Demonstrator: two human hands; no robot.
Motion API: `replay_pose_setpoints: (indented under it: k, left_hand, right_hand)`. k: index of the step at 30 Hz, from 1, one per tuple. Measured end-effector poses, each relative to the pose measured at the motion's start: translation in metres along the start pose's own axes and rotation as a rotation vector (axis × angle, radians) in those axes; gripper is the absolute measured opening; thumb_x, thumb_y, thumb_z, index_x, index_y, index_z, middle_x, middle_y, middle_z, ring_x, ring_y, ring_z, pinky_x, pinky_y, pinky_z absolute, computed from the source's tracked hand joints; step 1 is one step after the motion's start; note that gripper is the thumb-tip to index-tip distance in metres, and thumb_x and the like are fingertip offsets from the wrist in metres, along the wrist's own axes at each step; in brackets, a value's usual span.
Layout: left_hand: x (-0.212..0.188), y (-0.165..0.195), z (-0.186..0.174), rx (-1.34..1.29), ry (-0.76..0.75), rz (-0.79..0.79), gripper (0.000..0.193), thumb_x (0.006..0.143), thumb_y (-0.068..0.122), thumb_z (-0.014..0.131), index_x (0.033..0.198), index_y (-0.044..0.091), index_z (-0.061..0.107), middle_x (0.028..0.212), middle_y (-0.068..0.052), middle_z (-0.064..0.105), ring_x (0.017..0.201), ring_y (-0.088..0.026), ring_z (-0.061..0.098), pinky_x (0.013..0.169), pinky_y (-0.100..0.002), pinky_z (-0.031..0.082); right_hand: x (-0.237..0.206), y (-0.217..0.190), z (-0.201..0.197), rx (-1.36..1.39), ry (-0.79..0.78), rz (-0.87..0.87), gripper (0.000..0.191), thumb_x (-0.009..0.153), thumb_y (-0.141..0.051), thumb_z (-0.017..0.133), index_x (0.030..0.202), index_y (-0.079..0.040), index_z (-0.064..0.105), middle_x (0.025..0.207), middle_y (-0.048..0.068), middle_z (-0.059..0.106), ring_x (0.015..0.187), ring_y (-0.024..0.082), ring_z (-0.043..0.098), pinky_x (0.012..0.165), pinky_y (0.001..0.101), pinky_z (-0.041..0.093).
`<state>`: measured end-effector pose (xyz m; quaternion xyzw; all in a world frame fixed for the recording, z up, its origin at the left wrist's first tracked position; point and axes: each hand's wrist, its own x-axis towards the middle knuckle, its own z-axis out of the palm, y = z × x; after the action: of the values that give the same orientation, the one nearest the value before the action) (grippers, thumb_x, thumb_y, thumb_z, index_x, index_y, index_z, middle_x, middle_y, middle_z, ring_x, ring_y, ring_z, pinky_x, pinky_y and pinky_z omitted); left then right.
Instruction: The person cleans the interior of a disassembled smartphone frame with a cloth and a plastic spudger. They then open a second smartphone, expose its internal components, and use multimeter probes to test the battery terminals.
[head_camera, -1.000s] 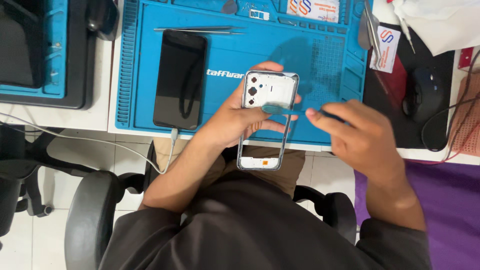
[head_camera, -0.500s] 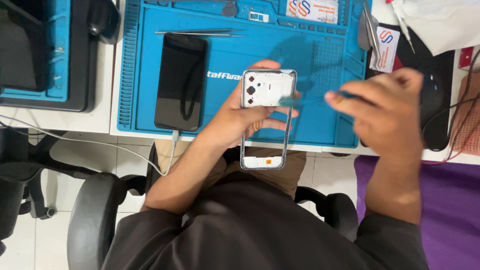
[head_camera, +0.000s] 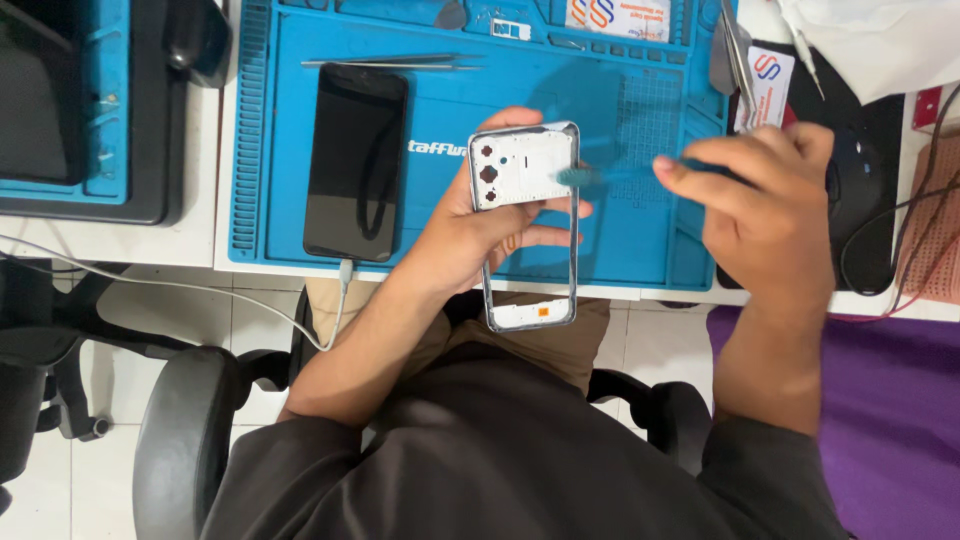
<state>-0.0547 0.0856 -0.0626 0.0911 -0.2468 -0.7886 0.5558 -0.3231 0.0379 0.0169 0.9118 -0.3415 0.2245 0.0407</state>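
My left hand (head_camera: 480, 225) holds a bare phone frame (head_camera: 527, 225), silvery with a white top plate and an empty middle, above the near edge of the blue work mat (head_camera: 640, 240). A thin teal brush (head_camera: 605, 176) is gripped in my right hand (head_camera: 765, 205), to the right of the frame. Its blurred bristle end touches the white top plate near the frame's right side.
A black phone (head_camera: 355, 160) lies face up on the mat's left, with a white cable (head_camera: 150, 290) plugged into it. Tweezers (head_camera: 385, 62) lie above it. A black mouse (head_camera: 860, 175) sits on a dark pad at right. A second blue mat (head_camera: 100, 100) lies far left.
My right hand has lifted up and to the right, away from the frame's lower part, and the brush tip now rests on the white top plate. The left hand stays almost still.
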Motion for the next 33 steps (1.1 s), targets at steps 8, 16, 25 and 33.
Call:
replay_pose_setpoints:
  k: [8, 16, 25, 33]
  left_hand:
    - [0.001, 0.0, 0.002, 0.02, 0.01, -0.017, 0.073, 0.099, -0.021, 0.041, 0.158, 0.021, 0.026, 0.146, -0.025, 0.054, 0.126, -0.037, 0.066, 0.101, -0.052, 0.063]
    - [0.001, 0.001, 0.001, 0.021, 0.006, 0.006, 0.07, 0.102, -0.019, 0.04, 0.158, 0.02, 0.026, 0.145, -0.025, 0.055, 0.125, -0.036, 0.067, 0.102, -0.052, 0.063]
    - [0.001, 0.004, 0.003, 0.017, 0.051, 0.009, 0.07, 0.101, -0.019, 0.038, 0.157, 0.02, 0.026, 0.144, -0.024, 0.056, 0.124, -0.036, 0.067, 0.101, -0.052, 0.063]
    - [0.001, 0.0, 0.001, 0.027, 0.049, 0.005, 0.07, 0.101, -0.02, 0.041, 0.158, 0.019, 0.028, 0.143, -0.021, 0.056, 0.122, -0.036, 0.068, 0.098, -0.052, 0.064]
  right_hand:
    - [-0.003, 0.0, 0.004, 0.052, 0.005, -0.004, 0.029, 0.105, 0.004, 0.073, 0.114, -0.023, 0.081, 0.106, -0.005, 0.071, 0.085, 0.015, 0.058, 0.094, 0.0354, 0.034]
    - [0.007, -0.005, -0.003, 0.008, 0.028, -0.045, 0.027, 0.097, 0.006, 0.074, 0.105, -0.019, 0.081, 0.101, -0.002, 0.071, 0.085, 0.017, 0.059, 0.092, 0.0378, 0.035]
    - [0.002, -0.003, 0.003, 0.004, 0.005, -0.031, 0.03, 0.098, 0.007, 0.072, 0.111, -0.019, 0.081, 0.106, -0.002, 0.071, 0.085, 0.017, 0.059, 0.091, 0.0369, 0.035]
    - [0.006, -0.01, 0.003, -0.057, 0.027, -0.014, 0.027, 0.097, 0.006, 0.071, 0.108, -0.017, 0.081, 0.103, -0.002, 0.07, 0.086, 0.02, 0.058, 0.09, 0.0377, 0.035]
